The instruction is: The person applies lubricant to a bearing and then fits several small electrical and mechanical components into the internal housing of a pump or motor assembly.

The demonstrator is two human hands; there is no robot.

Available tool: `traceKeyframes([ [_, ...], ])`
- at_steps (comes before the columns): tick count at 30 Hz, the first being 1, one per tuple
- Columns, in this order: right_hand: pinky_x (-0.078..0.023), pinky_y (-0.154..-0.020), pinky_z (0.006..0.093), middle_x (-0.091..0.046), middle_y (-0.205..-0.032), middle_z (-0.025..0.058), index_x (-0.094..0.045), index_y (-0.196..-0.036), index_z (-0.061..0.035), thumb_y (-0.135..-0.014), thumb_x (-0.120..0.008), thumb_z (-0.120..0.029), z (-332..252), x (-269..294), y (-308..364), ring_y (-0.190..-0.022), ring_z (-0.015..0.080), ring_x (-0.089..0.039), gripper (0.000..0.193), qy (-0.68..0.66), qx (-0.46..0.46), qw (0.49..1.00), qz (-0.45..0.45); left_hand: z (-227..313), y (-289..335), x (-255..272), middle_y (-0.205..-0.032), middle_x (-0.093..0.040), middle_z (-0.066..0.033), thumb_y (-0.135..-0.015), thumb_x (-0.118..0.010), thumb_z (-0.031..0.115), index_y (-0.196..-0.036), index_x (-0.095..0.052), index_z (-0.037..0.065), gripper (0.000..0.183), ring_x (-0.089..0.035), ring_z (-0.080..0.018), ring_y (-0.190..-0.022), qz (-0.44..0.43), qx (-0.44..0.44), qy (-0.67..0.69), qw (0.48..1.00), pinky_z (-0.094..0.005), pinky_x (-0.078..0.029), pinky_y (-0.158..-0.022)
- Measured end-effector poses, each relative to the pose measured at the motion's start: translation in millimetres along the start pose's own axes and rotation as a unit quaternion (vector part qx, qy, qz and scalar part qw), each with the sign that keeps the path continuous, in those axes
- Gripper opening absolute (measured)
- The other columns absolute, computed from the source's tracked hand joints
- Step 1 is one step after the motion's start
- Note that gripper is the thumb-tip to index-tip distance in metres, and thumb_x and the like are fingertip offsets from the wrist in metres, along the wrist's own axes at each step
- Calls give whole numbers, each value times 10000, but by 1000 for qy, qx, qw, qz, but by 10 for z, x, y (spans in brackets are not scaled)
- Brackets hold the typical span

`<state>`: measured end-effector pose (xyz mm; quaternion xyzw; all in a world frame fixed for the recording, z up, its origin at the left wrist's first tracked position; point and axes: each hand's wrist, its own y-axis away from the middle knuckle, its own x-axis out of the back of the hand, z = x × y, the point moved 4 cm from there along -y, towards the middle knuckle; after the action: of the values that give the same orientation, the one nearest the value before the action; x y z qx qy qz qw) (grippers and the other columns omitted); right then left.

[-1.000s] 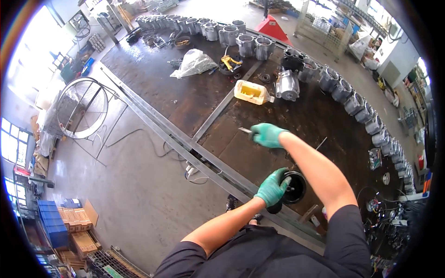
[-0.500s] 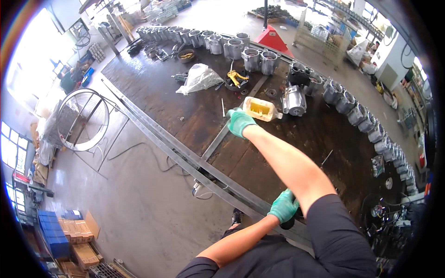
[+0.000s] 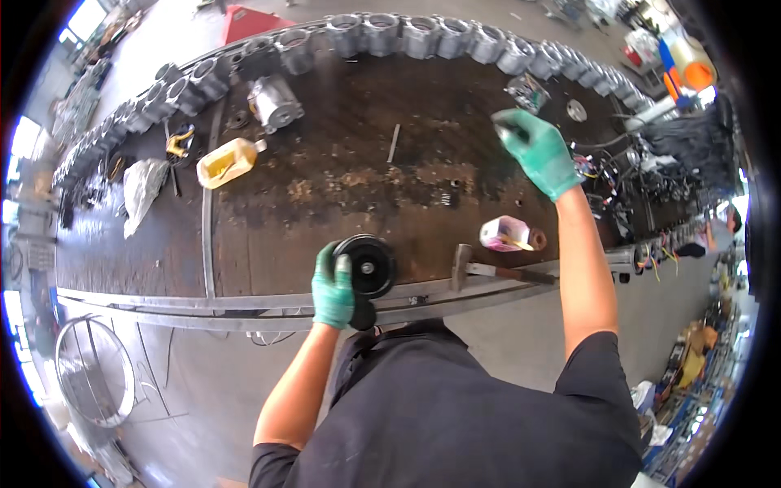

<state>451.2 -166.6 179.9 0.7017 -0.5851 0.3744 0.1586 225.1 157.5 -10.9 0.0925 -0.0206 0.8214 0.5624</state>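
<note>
My left hand (image 3: 332, 294), in a green glove, grips the edge of a black round part (image 3: 373, 267) at the table's near edge. The part has a raised rim and a small metal centre; a smaller dark piece shows below it. My right hand (image 3: 541, 154), also gloved in green, is over the right side of the table. Its fingers curl around a dark patch that I cannot make out. Near its forearm lie a small clear bottle with pinkish contents (image 3: 506, 233) and a hammer (image 3: 462, 268). A larger bottle of yellow liquid (image 3: 229, 163) lies farther left.
Grey metal housings (image 3: 423, 37) line the table's far edge. A silver motor (image 3: 274, 104), a thin rod (image 3: 394, 143) and a plastic bag (image 3: 145, 192) lie on the dark tabletop (image 3: 268, 236). Tangled wires (image 3: 598, 180) are at the right.
My right hand has left the yellow-liquid bottle and swung far to the right. The view has turned right, bringing the hammer and the small bottle into sight. My left hand stays on the black part.
</note>
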Motion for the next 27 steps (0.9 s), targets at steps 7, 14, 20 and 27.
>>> traceKeyframes([
  [7, -600, -896, 347, -800, -1082, 145, -758, -1169, -12, -931, -743, -48, 1433, 348, 1198, -980, 216, -767, 241, 38, -165, 986, -9, -118, 90, -17, -1281, -673, -91, -1106, -591, 277, -1389, -582, 31, 374, -615, -184, -1169, -10, 51, 73, 996, -342, -486, -1065],
  [14, -590, -902, 429, -765, -1091, 211, -765, -1088, -51, -901, -694, -19, 2309, 176, 1196, -1025, 385, -740, 202, 130, -116, 985, 14, -141, 75, 13, -1293, -667, -87, -1099, -600, 330, -1400, -588, 35, 422, -625, -190, -1175, -3, 47, 69, 996, -346, -506, -1058],
  [20, -548, -1003, 470, -702, -1240, 218, -726, -1190, -85, -870, -762, -132, 2967, -252, 1175, -1163, 410, -671, 326, 228, -149, 953, -131, -142, 57, 40, -1301, -663, -83, -1093, -612, 339, -1401, -587, 40, 429, -621, -188, -1183, 4, 48, 69, 996, -347, -501, -1065],
  [27, -557, -972, 484, -680, -1217, 200, -731, -1137, -115, -865, -761, -149, 2997, -457, 1109, -1127, 404, -683, 275, 275, -165, 928, -192, -53, 72, 37, -1308, -660, -106, -1093, -600, 327, -1400, -589, 26, 430, -600, -205, -1214, 7, 20, -2, 1000, -355, -456, -1098],
])
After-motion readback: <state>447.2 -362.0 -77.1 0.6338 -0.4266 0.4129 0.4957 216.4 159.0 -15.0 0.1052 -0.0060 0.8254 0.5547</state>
